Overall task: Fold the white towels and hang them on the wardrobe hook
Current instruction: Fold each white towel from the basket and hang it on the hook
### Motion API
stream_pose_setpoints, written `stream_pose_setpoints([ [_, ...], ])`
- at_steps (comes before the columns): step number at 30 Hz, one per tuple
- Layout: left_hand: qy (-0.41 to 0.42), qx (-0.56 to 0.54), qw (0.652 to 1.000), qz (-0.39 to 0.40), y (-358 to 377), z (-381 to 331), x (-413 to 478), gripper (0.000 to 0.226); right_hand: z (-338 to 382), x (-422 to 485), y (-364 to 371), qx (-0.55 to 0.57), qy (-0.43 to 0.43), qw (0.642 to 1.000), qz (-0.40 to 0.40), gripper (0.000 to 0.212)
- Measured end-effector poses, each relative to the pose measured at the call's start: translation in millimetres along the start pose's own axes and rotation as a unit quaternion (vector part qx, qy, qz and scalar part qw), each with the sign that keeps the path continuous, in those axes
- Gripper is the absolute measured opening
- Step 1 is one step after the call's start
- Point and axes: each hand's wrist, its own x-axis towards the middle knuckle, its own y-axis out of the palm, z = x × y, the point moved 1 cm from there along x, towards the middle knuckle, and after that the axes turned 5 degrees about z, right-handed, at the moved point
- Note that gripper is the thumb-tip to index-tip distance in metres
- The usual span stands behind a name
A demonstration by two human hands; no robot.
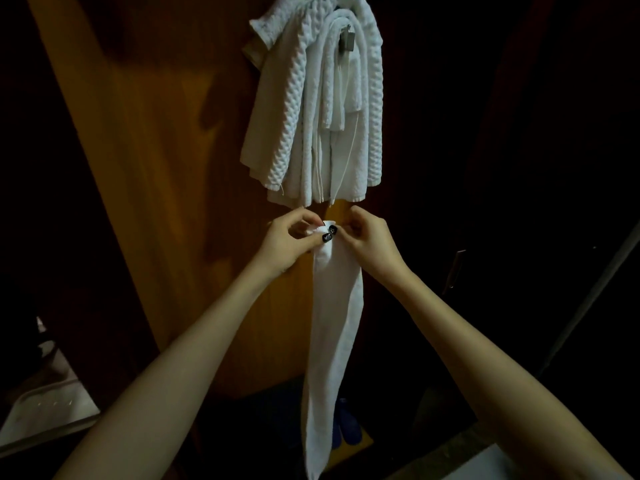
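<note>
A narrow white towel [332,327] hangs straight down in front of the wooden wardrobe panel [156,168]. My left hand [294,237] and my right hand [367,237] both pinch its top end, thumbs close together. Above them several white towels [311,109] hang bunched on the wardrobe hook [346,41], of which only a metal part shows between the folds. My hands are just below the bottom edges of the hung towels.
A dark wardrobe door with a metal handle [455,268] stands to the right. Blue slippers [346,424] lie on the floor behind the hanging towel. A pale mat or ledge [45,410] sits at the lower left, a light surface [491,462] at the lower right.
</note>
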Motion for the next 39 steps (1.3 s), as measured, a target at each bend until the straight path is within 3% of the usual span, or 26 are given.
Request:
stream_pose_setpoints([
  [5,-0.023,0.047,0.998,-0.041,6,-1,-2,0.013,0,-6,-3,-0.023,-0.012,0.999,-0.020,0.013],
  [9,-0.028,0.033,0.998,-0.054,8,-1,-1,0.010,0,-9,-7,-0.042,-0.016,0.999,-0.016,0.013],
  [15,-0.009,-0.003,0.996,-0.087,5,0,3,0.017,3,-13,-23,-0.043,-0.007,0.996,0.072,0.027],
  [20,-0.001,-0.022,0.995,-0.100,-8,-3,12,0.028,0,-24,-40,-0.003,0.037,0.990,0.137,0.025],
  [23,0.012,0.000,0.994,-0.110,-17,-3,15,0.027,-5,-25,-45,-0.072,0.048,0.985,0.149,0.022],
  [27,0.020,0.032,0.992,-0.123,-33,1,17,0.014,-8,-24,-52,-0.090,0.041,0.988,0.117,0.024],
  [33,0.009,0.024,0.989,-0.145,-49,5,13,0.012,-9,-11,-56,-0.088,0.034,0.995,0.033,0.017],
  [36,0.001,0.031,0.991,-0.134,-54,5,13,0.011,-10,-4,-56,-0.105,0.032,0.993,0.047,0.018],
  [39,-0.014,0.048,0.991,-0.124,-58,7,12,0.011,-10,3,-56,-0.041,0.083,0.993,0.071,0.022],
])
